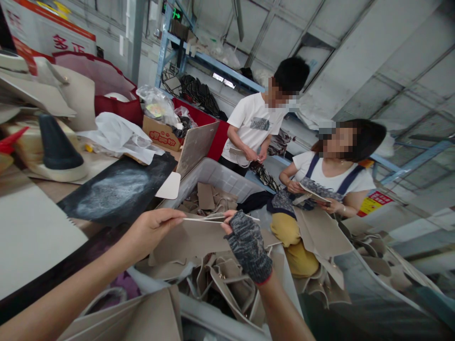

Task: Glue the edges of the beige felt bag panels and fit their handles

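The thin white strip (204, 219) is in the air, above the beige pieces (195, 244) that lie in and about a grey plastic bin (227, 169), and it is stretched between the two hands of the person. The left hand (152, 229) is narrow, its fingertips pinching the strip at one end; the right hand (245, 237), in a grey fingerless glove (256, 259), pinches it also, and a short end comes out beyond the fingers. I judge that the strip is very light, soft and easy to bend, not fragile, perhaps a little slippery because it is so narrow; a fingertip pinch near each end, with slight tension, should keep it straight. Now the count: between the hands I see two strands, but I cannot tell if it is one strip folded or two strips. The beige pieces are many and overlap, so they cannot be counted exactly. On the counter (50, 187) at the left there is one black sheet (110, 187) with whitish dust and one black cone-shaped object (59, 142). Farther away are one printed cardboard box (159, 133) and two co-workers (254, 118), each holding some piece.
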The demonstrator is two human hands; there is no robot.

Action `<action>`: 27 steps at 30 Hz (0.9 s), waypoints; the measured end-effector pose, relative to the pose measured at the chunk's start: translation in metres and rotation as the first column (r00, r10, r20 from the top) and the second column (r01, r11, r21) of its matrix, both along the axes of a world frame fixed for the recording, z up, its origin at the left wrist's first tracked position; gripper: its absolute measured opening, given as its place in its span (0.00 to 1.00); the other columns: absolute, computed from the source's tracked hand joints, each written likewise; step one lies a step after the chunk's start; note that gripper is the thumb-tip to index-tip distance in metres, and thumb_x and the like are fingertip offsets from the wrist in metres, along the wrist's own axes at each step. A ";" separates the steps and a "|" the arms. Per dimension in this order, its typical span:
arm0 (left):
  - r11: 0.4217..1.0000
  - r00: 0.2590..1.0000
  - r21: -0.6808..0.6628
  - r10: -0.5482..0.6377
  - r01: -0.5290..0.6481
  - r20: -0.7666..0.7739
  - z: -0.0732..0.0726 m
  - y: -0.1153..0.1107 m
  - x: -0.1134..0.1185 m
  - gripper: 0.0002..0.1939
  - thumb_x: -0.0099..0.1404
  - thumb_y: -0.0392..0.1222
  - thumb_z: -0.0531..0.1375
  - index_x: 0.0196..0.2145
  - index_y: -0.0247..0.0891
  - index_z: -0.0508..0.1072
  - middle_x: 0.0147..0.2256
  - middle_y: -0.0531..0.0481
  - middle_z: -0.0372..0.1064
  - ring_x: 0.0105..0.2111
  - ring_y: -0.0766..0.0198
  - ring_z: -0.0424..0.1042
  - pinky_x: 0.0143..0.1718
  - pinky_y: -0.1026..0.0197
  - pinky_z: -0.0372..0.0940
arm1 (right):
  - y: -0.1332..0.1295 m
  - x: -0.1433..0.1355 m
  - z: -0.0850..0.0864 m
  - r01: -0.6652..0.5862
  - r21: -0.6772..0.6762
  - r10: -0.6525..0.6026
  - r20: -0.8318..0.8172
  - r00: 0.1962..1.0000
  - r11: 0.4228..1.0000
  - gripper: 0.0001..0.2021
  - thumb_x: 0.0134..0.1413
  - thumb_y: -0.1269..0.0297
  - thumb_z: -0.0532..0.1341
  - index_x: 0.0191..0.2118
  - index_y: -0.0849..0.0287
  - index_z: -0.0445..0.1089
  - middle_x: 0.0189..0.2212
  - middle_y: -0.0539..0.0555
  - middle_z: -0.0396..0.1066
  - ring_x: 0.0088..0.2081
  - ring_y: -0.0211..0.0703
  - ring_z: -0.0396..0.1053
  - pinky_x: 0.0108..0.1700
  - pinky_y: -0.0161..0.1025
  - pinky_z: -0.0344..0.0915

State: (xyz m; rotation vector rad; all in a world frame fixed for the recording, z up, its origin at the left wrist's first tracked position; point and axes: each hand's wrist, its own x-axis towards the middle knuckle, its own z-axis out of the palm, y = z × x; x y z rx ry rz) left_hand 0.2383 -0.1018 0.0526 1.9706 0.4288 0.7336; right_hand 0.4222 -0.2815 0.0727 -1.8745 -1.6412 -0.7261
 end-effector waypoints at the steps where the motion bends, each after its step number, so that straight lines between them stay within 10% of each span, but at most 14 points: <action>1: 1.000 1.000 -0.004 -0.004 0.004 0.007 0.000 0.000 0.000 0.15 0.61 0.50 0.57 0.34 0.40 0.80 0.35 0.49 0.80 0.35 0.59 0.77 0.41 0.63 0.70 | 0.000 0.000 0.001 0.002 -0.020 -0.002 -0.013 1.000 1.000 0.08 0.64 0.66 0.54 0.37 0.59 0.70 0.35 0.56 0.77 0.38 0.45 0.75 0.44 0.43 0.72; 27: 0.998 0.998 0.052 0.019 -0.022 0.056 0.008 -0.004 -0.005 0.14 0.61 0.48 0.56 0.33 0.39 0.80 0.34 0.49 0.80 0.35 0.59 0.77 0.40 0.64 0.70 | 0.009 0.003 0.011 -0.051 -0.088 0.045 -0.072 0.996 0.995 0.07 0.62 0.67 0.54 0.38 0.58 0.70 0.34 0.57 0.77 0.37 0.47 0.75 0.43 0.44 0.74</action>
